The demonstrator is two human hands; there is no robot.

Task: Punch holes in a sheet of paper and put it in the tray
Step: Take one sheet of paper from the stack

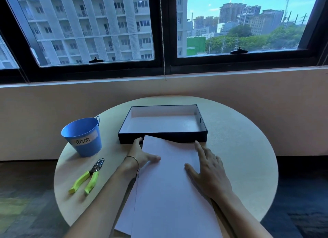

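White paper sheet (168, 193): left hand (140, 154) pinches its edge, right hand (209, 170) presses it, fingers straight; black rectangular tray (195, 136) at twelve o'clock.

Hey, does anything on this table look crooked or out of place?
The top sheet lies askew on the sheets beneath, and its far corner covers part of the tray near wall in this view. Nothing else stands out.

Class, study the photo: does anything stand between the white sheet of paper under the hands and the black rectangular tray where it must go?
Nothing visible does. The far corner of the white sheet of paper already overlaps the near wall of the black rectangular tray. The green-handled hole punch and blue metal bucket sit off to the left.
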